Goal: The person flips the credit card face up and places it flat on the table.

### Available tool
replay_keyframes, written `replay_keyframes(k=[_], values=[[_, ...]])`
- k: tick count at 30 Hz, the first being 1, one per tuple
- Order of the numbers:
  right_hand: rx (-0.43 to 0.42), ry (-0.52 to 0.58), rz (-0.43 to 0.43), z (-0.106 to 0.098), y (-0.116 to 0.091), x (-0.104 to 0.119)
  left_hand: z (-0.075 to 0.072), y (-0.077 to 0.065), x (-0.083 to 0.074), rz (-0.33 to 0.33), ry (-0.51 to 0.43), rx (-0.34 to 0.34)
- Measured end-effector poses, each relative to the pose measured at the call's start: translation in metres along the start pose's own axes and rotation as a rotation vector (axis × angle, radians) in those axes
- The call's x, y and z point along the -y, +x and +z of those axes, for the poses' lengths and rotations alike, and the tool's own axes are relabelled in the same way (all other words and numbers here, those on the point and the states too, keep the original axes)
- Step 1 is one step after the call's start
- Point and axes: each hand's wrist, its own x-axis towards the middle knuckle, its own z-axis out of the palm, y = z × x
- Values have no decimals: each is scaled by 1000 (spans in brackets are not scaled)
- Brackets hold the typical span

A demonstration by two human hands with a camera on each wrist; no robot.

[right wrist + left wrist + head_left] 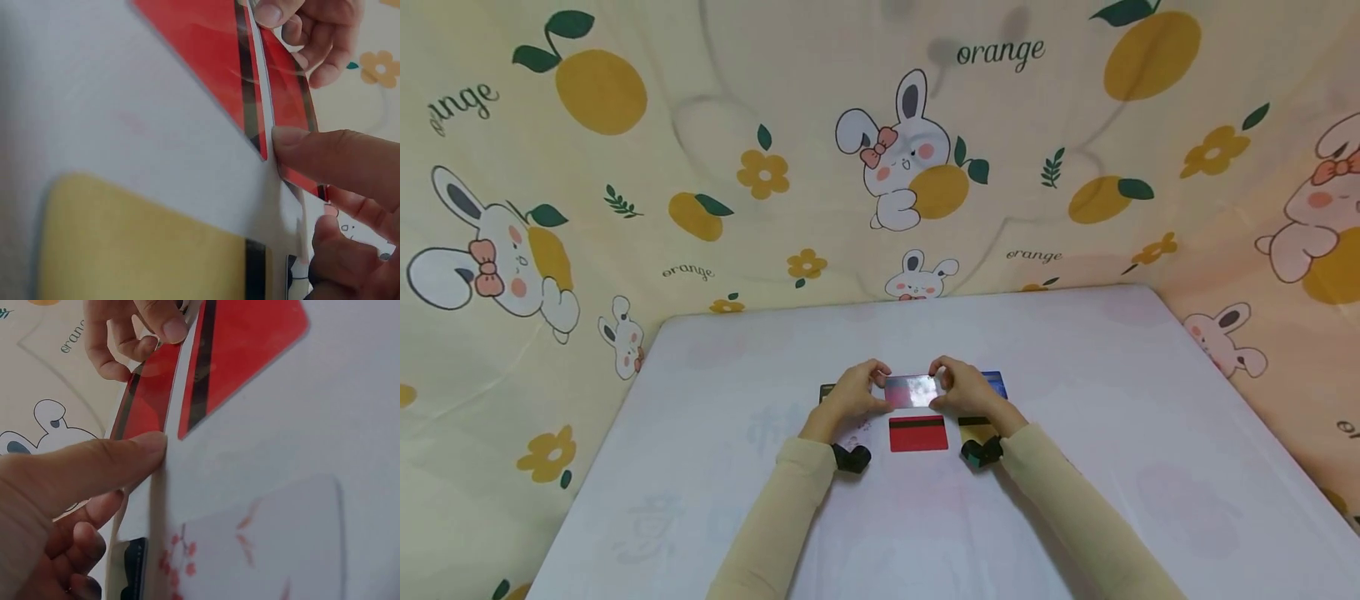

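Observation:
Between both hands is a glossy card (912, 392), tilted up off the white tabletop. From the head it looks pale pink and grey with glare; both wrist views show red with a dark stripe on it, and I cannot tell whether this is a reflection. My left hand (857, 390) pinches its left end between thumb and fingers. At its right end, my right hand (964, 389) does the same. Just below, a red card (918, 434) with a black stripe lies flat. A white card with red blossoms (269, 544) lies below my left hand, partly hidden.
A gold card with a black stripe (150, 244) lies below my right hand, and a blue card (996, 382) sits behind it. Beside my left hand a dark card (826, 391) peeks out. A patterned cloth (790, 233) rises behind the white table (700, 433).

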Motion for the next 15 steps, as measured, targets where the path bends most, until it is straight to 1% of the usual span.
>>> replay_keyframes(k=[4, 7, 13, 15], values=[[-9, 34, -45, -1, -1, -1, 1, -1, -1, 29, 23, -11], [-6, 60, -63, 1, -2, -1, 1, -3, 1, 46, 5, -21], [0, 71, -80, 0, -2, -3, 4, -2, 2, 37, -4, -34], [1, 78, -62, 0, -2, -3, 5, -3, 2, 32, -2, -38]])
